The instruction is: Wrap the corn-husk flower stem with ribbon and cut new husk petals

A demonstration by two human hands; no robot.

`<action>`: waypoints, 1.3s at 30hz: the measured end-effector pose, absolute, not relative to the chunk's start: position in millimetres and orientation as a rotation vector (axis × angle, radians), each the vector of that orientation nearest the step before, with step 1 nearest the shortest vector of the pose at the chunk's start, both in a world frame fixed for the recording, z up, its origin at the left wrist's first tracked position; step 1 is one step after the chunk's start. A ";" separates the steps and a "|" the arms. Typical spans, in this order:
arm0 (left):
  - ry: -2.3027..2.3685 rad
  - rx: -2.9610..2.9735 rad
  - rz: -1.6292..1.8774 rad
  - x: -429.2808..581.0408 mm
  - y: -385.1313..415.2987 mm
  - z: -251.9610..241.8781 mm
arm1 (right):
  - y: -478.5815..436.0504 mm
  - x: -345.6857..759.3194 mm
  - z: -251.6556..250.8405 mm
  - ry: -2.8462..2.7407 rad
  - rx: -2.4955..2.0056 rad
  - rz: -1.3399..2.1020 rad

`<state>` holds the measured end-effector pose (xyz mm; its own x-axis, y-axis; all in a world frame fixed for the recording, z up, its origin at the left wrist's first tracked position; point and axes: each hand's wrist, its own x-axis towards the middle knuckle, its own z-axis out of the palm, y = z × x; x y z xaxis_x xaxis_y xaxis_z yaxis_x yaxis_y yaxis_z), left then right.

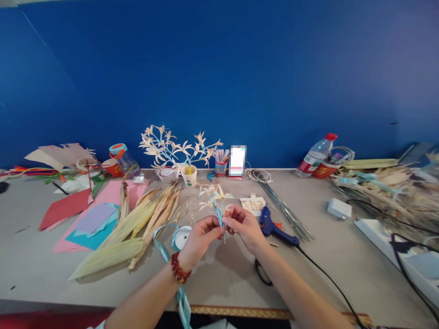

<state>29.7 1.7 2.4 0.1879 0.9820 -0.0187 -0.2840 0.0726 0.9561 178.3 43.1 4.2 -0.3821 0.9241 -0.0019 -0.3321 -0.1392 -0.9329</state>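
Observation:
A small bunch of cream-coloured handmade flowers (219, 195) on light blue wrapped stems stands upright between my hands, above the middle of the table. My left hand (202, 235) pinches the stems from the left, low down. From the right, my right hand (244, 225) pinches the same stems slightly higher, with its thumb and fingers pressed together. Just left of my left hand lies a roll of light blue ribbon (180, 238), and its loose end trails over the table's front edge. A blue glue gun (277, 228) rests to the right of my right hand.
Dried corn husks (126, 224) and coloured paper sheets (94, 224) cover the left side. Behind stand a cup of finished flowers (189, 176) and a phone (237, 161). Metal wires (288, 212), a bottle (315, 155) and a power strip (394, 249) lie or stand to the right.

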 end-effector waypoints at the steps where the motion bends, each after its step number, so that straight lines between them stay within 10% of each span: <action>1: 0.886 1.031 1.188 30.6 1.8 1.1 | 42.9 177.7 2.7 -1.153 -0.778 1.672; 39: 1.001 1.108 1.302 31.7 -3.7 -5.2 | 29.9 161.9 -21.2 -1.204 -0.818 1.310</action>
